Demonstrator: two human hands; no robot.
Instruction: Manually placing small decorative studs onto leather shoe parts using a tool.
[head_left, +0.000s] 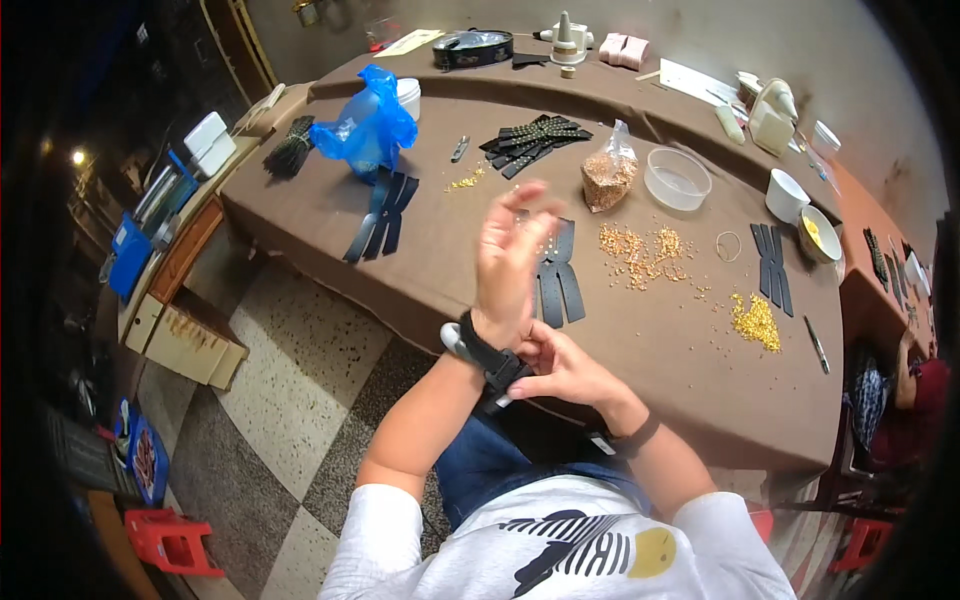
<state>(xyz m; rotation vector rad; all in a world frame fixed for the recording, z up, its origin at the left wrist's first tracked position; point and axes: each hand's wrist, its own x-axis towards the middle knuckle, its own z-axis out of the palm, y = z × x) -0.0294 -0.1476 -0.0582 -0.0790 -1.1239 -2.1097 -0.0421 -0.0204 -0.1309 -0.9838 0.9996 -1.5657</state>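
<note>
The wrist strap (492,358) is what the work turns on right now: a black band with a pale device on its outer side, wrapped round the person's left wrist, held up in front of the chest above the near edge of the table (330,230). The right hand (565,370) is at it from underneath, fingers pinched together on the strap's loose end beside the buckle. The left hand (512,250) is raised, palm turned away, fingers loosely spread and holding nothing.

I'd say this is a fastening or adjusting step, not yet finished, since the strap end is in the pinch and the left hand is idle in the air. The next move seems to call for a steady pull along the wrist and then pressing the end flat, with the left wrist kept quiet while that happens.

Just beyond the raised hand lie black straps (556,282) on the brown cloth, with a scatter of gold studs (640,250) to their right and a thicker yellow heap (757,322) further right. A clear bag (608,175) and a plastic tub (677,178) sit behind those. A blue bag (368,128) stands well off to the left, and another person (900,390) sits at the far right end.
</note>
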